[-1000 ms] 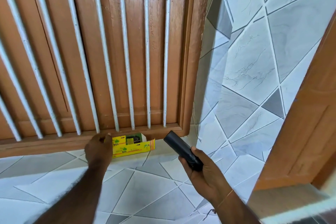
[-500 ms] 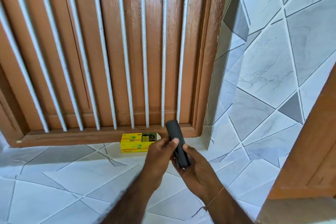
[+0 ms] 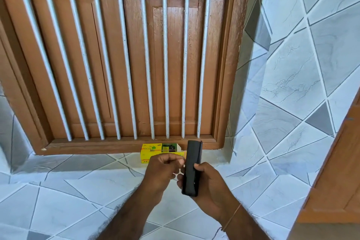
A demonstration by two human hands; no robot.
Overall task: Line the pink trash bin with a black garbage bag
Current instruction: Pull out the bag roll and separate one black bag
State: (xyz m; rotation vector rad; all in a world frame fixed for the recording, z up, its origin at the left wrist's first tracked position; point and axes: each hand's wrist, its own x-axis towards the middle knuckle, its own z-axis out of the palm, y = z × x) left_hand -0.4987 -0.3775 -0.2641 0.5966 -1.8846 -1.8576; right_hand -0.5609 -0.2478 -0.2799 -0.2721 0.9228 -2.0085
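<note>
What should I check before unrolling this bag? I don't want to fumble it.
1. Black bag roll held firmly in right hand: ok.
2. Left hand at the roll's edge, fingers pinched: ok; whether it has the loose end, cannot tell.
3. Roll clear of the yellow bin-liner box on the tiled ledge: ok.
4. Bag opened out: not ok, it is rolled tight.
5. Pink bin within reach: cannot tell, none in view.
</note>
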